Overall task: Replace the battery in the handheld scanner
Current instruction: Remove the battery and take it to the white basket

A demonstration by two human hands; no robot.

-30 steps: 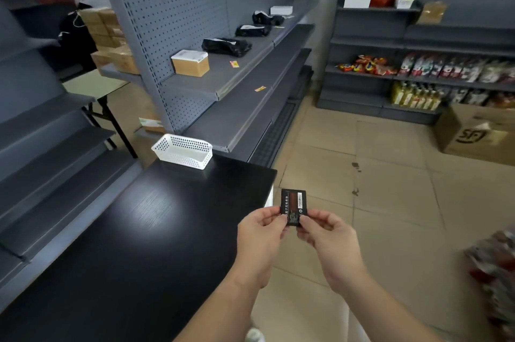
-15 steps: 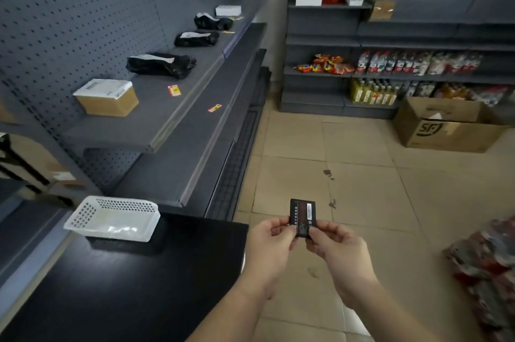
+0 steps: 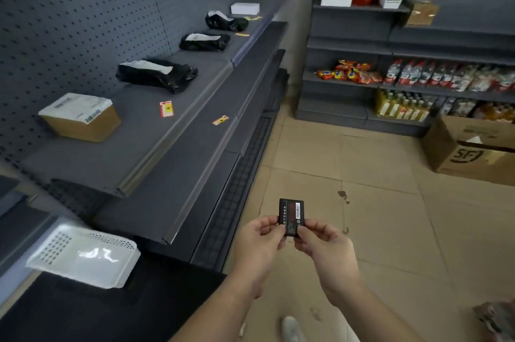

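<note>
A flat black battery [image 3: 290,213] with a red label and white print stands upright in front of me over the floor. My left hand [image 3: 257,247] pinches its lower left edge and my right hand [image 3: 326,248] pinches its lower right edge, thumbs on the face towards me. No handheld scanner shows anywhere in the head view.
A black table [image 3: 117,311] lies at the lower left with a white perforated basket [image 3: 83,256] on its far corner. Grey shelves [image 3: 156,130] on the left carry a cardboard box [image 3: 80,117] and black bags [image 3: 156,75]. Stocked shelves and an open carton [image 3: 473,149] stand at the back right.
The view has swung right and closer to the shelves, so the table and basket slid to the lower left. Both hands still hold the battery the same way.
</note>
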